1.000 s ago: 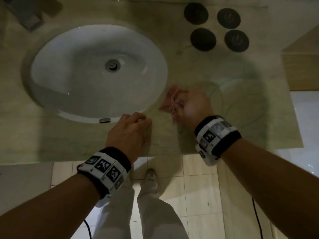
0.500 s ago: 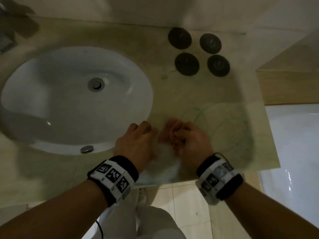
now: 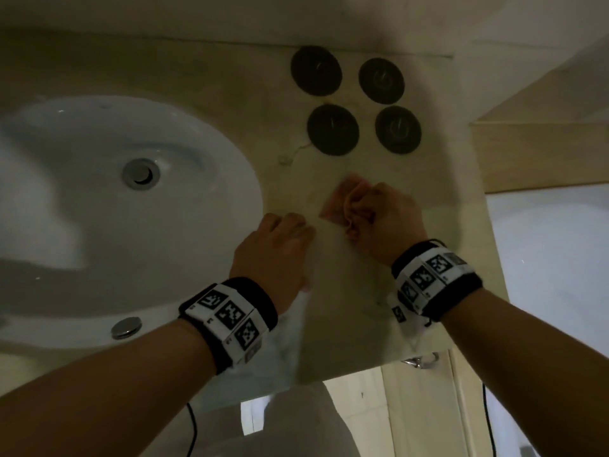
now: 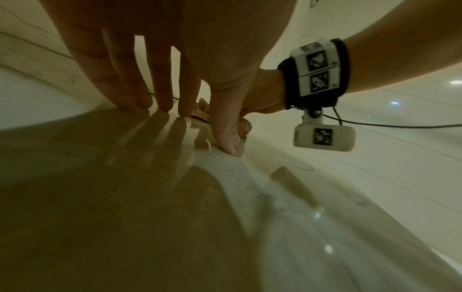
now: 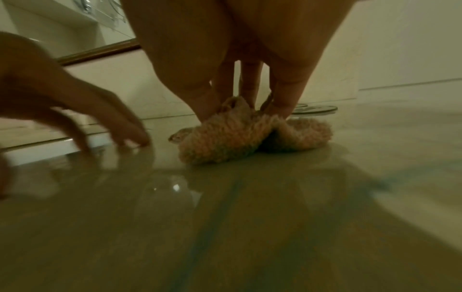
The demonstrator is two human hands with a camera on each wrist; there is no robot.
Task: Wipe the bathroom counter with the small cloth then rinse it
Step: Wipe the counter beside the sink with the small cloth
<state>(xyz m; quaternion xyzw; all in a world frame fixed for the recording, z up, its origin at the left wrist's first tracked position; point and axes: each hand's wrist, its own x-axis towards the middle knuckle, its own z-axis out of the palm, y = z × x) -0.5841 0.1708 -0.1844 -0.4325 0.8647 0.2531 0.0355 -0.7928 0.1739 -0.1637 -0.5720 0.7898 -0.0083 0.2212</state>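
Note:
A small fluffy pinkish cloth [image 3: 336,202] lies bunched on the beige marble counter [image 3: 346,291], right of the sink. My right hand [image 3: 365,209] grips it from above; in the right wrist view its fingertips [image 5: 282,110] pinch the cloth [image 5: 240,136] against the wet, glossy counter [image 5: 250,217]. Just left of the cloth, my left hand [image 3: 286,225] holds nothing. Its straight fingers [image 4: 140,98] and thumb touch the counter [image 4: 125,197] by the sink rim. In that view the cloth [image 4: 202,110] peeks out behind the thumb.
A white oval sink [image 3: 82,225] with a chrome drain [image 3: 141,174] fills the left. Several black round discs [image 3: 333,130] lie at the back right. A wooden ledge [image 3: 543,153] borders the counter's right side. The counter's front edge runs just behind my wrists.
My right hand has slid the cloth away from the counter's front edge toward the back. The left hand has stayed on the counter beside the sink rim.

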